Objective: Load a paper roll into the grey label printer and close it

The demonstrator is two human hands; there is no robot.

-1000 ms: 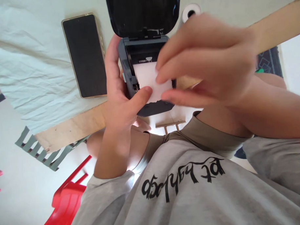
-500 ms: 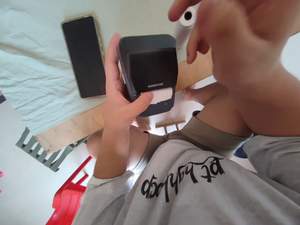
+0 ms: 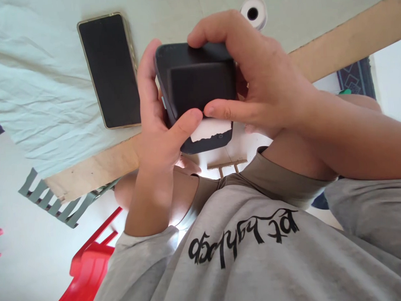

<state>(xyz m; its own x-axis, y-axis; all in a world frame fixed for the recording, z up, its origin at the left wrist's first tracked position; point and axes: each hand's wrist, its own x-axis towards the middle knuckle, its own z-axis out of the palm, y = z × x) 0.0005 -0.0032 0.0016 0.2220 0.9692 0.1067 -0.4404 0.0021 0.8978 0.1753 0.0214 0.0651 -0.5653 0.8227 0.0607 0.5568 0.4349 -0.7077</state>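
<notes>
Squarely between both hands (image 3: 157, 141) (image 3: 266, 75), the black printer (image 3: 198, 84), in their two-sided grip.

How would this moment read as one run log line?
left hand: holding printer | right hand: gripping lid | lid: down | paper: sticking out | phone: on cloth | white roll: nearby

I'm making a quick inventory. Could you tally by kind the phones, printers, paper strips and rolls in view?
Phone: 1
Black printer, held in the left hand and right hand: 1
Paper strip, sticking out of the printer: 1
White roll: 1
Total: 4
</notes>
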